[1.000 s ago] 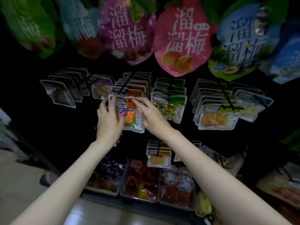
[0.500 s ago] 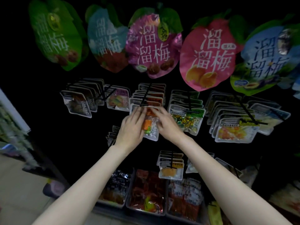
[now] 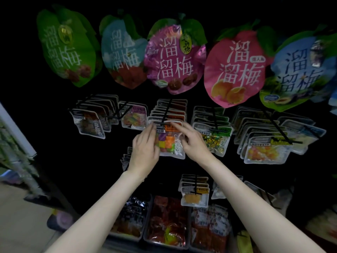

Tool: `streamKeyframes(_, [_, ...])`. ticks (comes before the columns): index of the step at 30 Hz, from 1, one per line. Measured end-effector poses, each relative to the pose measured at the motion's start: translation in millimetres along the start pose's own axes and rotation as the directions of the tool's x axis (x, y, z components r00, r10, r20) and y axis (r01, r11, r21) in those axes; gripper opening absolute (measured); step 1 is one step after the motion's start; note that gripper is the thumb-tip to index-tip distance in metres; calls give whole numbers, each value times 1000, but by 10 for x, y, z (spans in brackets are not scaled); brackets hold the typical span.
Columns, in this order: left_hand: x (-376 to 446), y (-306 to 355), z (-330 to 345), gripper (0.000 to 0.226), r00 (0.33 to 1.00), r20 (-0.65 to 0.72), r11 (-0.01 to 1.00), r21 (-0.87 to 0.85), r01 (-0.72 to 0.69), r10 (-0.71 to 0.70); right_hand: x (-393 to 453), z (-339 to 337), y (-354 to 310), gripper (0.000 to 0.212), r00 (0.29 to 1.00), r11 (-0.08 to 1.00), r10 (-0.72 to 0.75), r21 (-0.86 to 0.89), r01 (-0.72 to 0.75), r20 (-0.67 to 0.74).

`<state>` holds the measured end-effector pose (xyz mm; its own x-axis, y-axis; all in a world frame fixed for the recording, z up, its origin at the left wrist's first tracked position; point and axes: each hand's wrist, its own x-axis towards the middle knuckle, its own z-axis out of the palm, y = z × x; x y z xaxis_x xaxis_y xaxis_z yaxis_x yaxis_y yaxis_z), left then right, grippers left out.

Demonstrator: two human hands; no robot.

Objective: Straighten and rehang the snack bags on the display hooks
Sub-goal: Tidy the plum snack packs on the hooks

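Observation:
A clear snack bag of coloured candy cubes (image 3: 170, 143) hangs at the front of a black display hook (image 3: 166, 114), with a stack of like bags behind it. My left hand (image 3: 145, 150) holds the bag's left edge, fingertips at its top near the hook. On the bag's right side, my right hand (image 3: 193, 141) pinches the top right corner. Both hands cover part of the bag.
Neighbouring hooks carry clear bags: dark snacks (image 3: 91, 123) at left, green candies (image 3: 215, 139) and yellow ones (image 3: 266, 150) at right. Large fruit-shaped plum bags (image 3: 173, 59) hang above. A lower hook holds orange snack bags (image 3: 195, 194); bins of packets (image 3: 166, 221) stand below.
The view has tilted up and the hands sit slightly higher on the candy bag, whose top now lies against the hook's front end. Both hands stay on the bag.

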<state>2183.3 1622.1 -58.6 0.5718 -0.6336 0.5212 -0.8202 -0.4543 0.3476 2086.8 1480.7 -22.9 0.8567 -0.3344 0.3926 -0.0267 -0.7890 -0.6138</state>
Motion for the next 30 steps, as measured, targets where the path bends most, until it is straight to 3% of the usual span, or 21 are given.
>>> streamKeyframes(3, [29, 77, 10, 59, 997, 40, 998, 6, -63, 62, 14, 50, -13, 60, 999, 997, 39, 64, -38, -10])
streamKeyframes(8, [114, 128, -1, 59, 996, 51, 996, 40, -77, 75, 33, 71, -7, 53, 974, 865, 223, 455, -211, 27])
streamKeyframes(12, [150, 142, -30, 64, 993, 77, 994, 60, -90, 86, 39, 45, -18, 53, 970, 836, 240, 498, -230, 44])
streamKeyframes(20, [128, 147, 26, 55, 990, 100, 974, 191, -122, 104, 67, 86, 35, 56, 988, 979, 145, 142, -150, 47])
streamKeyframes(24, [40, 42, 81, 63, 989, 129, 988, 130, -87, 70, -1, 75, -25, 58, 998, 999, 31, 30, -32, 57])
streamKeyframes(30, [30, 4, 122, 70, 984, 159, 993, 78, -88, 75, 53, 135, 101, 70, 991, 989, 112, -108, -104, 67])
